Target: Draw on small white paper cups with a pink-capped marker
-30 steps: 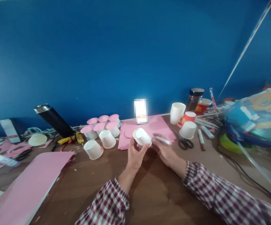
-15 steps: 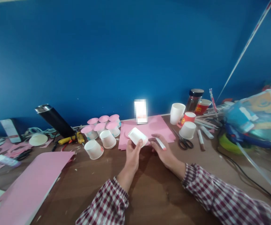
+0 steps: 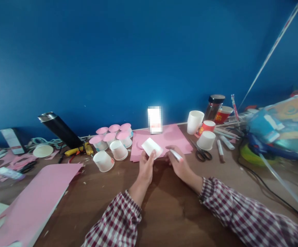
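My left hand [image 3: 147, 168] is closed around a white paper cup [image 3: 151, 147], tilted on its side above the pink paper sheets [image 3: 173, 135]. To its right, my right hand [image 3: 178, 166] grips a white marker [image 3: 176, 155] with a reddish end; its other end points up and left. The marker and cup are apart. On the left, two white paper cups [image 3: 103, 161] [image 3: 118, 150] stand upside down, each with a small reddish mark or none visible. Behind them are several cups with pink round tops [image 3: 110, 137].
A phone [image 3: 155, 120] with a blurred screen leans on the blue wall. Scissors [image 3: 203, 155], more paper cups [image 3: 206, 140] and a marker [image 3: 220, 151] lie to the right. Leftward are a black flask [image 3: 60, 130], a yellow glue gun [image 3: 87, 149] and a large pink sheet [image 3: 41, 199].
The white paper cup has turned slightly in my left hand. My right hand keeps the marker and has barely shifted. The whole view has moved a little.
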A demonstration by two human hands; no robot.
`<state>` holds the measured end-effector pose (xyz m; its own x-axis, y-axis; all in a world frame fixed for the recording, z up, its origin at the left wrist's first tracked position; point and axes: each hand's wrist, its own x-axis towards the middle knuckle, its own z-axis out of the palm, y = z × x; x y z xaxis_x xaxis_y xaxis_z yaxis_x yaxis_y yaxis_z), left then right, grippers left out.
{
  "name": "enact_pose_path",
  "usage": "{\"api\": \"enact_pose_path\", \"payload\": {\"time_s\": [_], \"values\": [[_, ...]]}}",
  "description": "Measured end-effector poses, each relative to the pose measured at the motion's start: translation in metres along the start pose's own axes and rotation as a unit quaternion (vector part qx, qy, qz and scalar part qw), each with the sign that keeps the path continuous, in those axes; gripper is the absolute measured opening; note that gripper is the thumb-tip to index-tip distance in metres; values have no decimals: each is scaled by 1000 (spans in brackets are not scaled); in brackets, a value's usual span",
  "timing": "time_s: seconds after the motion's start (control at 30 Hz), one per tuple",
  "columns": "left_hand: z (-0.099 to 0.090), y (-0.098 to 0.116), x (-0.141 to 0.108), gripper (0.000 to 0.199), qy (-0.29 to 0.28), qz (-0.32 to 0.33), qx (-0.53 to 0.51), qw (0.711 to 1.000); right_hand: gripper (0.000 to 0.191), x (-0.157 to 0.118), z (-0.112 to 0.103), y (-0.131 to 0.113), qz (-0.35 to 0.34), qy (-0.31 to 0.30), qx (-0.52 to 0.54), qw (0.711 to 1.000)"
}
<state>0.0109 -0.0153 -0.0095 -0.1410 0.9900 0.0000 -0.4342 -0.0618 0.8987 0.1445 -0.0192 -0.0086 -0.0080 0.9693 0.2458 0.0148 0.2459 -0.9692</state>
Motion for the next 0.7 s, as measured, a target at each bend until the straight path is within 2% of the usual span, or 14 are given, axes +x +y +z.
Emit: {"api": "enact_pose_path", "payload": {"time_s": [0.3, 0.5, 0.6, 0.7], "values": [[-3, -3, 0, 36, -17, 8, -1, 1000, 25, 0, -1, 3, 18, -7, -1, 1000], [-3, -3, 0, 37, -12, 17, 19, 1000, 26, -2, -1, 0, 12, 9, -6, 1000], [-4, -5, 1, 39, -7, 23, 41, 999, 26, -1, -4, -2, -1, 10, -8, 1000], [-5, -7, 3, 40, -15, 21, 42, 999, 30, 1, -9, -5, -37, 7, -55, 998]]}}
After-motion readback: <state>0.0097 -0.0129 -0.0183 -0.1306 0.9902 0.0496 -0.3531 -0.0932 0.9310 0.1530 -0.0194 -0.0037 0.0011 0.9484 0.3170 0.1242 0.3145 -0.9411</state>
